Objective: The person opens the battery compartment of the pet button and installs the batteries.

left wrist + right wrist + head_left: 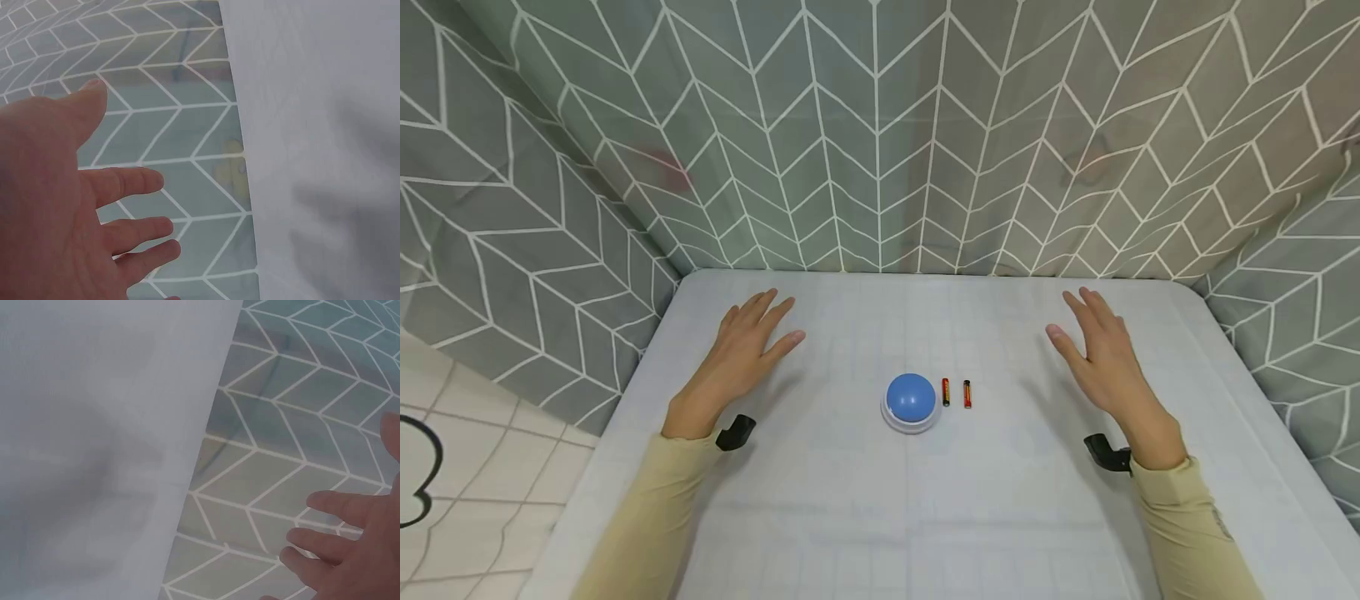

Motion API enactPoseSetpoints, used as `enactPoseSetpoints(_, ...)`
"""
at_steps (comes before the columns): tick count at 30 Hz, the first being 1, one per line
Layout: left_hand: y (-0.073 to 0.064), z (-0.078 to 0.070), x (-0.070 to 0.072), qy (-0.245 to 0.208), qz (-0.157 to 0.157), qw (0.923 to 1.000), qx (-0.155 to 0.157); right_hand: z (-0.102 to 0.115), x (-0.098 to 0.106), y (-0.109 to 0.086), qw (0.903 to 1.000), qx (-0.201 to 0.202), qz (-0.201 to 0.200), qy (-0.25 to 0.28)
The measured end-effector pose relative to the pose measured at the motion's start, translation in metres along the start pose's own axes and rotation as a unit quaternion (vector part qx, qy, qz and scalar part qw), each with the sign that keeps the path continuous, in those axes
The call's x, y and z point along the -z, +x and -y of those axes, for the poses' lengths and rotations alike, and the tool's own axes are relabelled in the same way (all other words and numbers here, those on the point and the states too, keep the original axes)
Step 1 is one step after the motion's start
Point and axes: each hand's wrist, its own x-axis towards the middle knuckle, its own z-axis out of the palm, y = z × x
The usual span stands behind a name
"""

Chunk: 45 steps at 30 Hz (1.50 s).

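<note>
Between the spread hands (737,362) (1101,362), the blue dome (912,397) should handle light, rigid, slick: grip its base (909,427); pinch batteries (946,392) (967,394) mid-length.

The dome (911,397) stands mid-desk (820,517). Just right of it lies the left battery (946,392); farther right, beside that and apart from it, the right battery (967,394). The left grip (741,354) is well left of the dome, the right grip (1101,358) well right of both batteries. Curtain (895,150) runs behind the desk's far edge.
</note>
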Motion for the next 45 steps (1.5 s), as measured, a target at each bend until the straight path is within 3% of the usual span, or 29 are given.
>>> enactPoseSetpoints(7,0.005,-0.015,0.003,-0.002,0.007,0.9997,-0.025,0.010,-0.007,0.004,0.9999,0.006,0.011,0.000)
enactPoseSetpoints(22,-0.004,-0.047,-0.015,0.002,0.003,0.9975,-0.070,0.041,-0.025,0.005,0.9978,0.050,0.043,-0.006)
enactPoseSetpoints(29,-0.005,-0.064,-0.019,0.009,0.021,0.9960,-0.086,0.048,-0.030,-0.003,0.9974,0.056,0.045,0.000)
enactPoseSetpoints(45,0.000,-0.083,-0.025,0.020,0.036,0.9936,-0.105,0.057,-0.035,-0.003,0.9961,0.068,0.056,-0.002)
